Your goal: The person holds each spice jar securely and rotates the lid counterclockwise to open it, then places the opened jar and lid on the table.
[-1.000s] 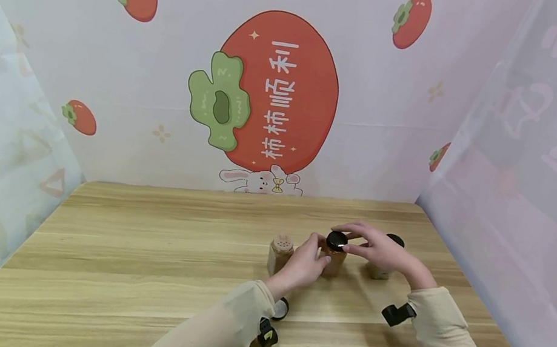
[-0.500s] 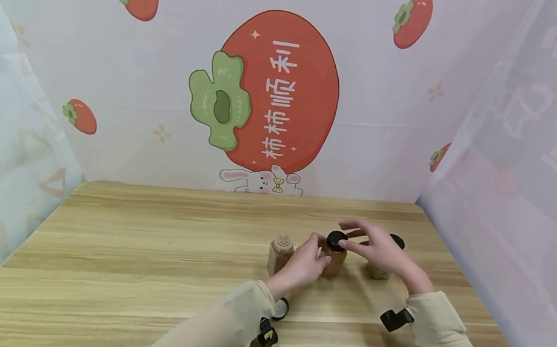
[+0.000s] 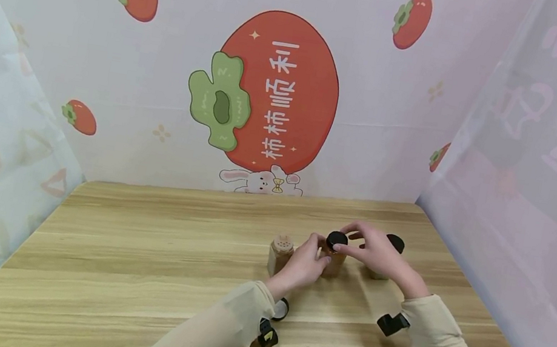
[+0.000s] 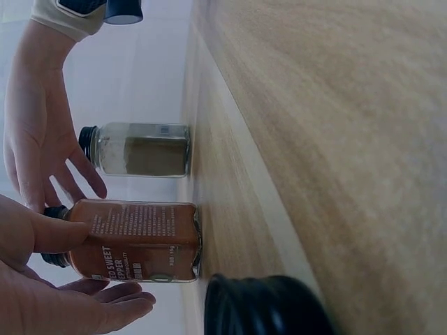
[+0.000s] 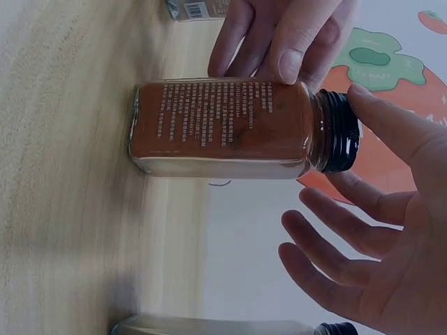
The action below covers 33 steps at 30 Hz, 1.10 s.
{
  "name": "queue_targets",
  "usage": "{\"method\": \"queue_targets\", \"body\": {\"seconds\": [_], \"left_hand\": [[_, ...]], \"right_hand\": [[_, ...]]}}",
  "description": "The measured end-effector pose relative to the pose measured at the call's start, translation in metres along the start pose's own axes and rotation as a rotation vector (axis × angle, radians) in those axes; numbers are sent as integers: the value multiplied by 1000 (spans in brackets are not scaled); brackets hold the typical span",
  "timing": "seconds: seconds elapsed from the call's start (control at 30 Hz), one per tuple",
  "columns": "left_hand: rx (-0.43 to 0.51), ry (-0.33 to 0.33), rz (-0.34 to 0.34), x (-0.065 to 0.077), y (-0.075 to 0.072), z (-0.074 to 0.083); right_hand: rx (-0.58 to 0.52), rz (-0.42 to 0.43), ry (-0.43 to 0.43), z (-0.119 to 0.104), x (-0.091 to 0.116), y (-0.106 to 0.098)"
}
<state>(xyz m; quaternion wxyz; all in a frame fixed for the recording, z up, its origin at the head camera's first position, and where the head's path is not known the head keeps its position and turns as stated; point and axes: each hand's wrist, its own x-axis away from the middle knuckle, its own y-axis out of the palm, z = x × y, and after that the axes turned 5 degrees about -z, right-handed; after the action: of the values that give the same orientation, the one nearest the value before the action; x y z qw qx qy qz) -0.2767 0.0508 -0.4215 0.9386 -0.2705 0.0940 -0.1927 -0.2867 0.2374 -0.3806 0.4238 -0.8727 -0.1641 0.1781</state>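
Observation:
My left hand (image 3: pixel 303 265) grips a square glass spice jar (image 4: pixel 143 241) of reddish-brown powder, its label reading "sweet pepper" in part. The jar stands upright on the table. At its top, the thumb and index finger of my right hand (image 3: pixel 382 253) pinch the ribbed black lid (image 5: pixel 340 132), which sits on the neck. The other right fingers spread away from the jar, as the right wrist view shows. Left of the left hand, a second spice jar (image 3: pixel 279 258) has a bare perforated shaker top. Below the left wrist lies a loose black lid (image 3: pixel 280 309), white inside.
Behind the right hand stands a third jar (image 4: pixel 147 150), black-capped and partly filled with greyish-brown powder. The wood-grain table (image 3: pixel 142 261) meets a printed cloth backdrop (image 3: pixel 163 68) at its rear edge, with cloth at both sides.
My right hand's fingers lift off the lid's far side, then come back around it, with the thumb shifting leftward along the front. The left hand and jar hold still.

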Motion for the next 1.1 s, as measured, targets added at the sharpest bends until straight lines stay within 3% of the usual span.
{"method": "queue_targets", "body": {"seconds": [0.47, 1.1], "left_hand": [[7, 14, 22, 1, 1, 0], [3, 12, 15, 0, 1, -2]], "right_hand": [[19, 15, 9, 0, -1, -1], [-1, -92, -96, 5, -3, -8]]}}
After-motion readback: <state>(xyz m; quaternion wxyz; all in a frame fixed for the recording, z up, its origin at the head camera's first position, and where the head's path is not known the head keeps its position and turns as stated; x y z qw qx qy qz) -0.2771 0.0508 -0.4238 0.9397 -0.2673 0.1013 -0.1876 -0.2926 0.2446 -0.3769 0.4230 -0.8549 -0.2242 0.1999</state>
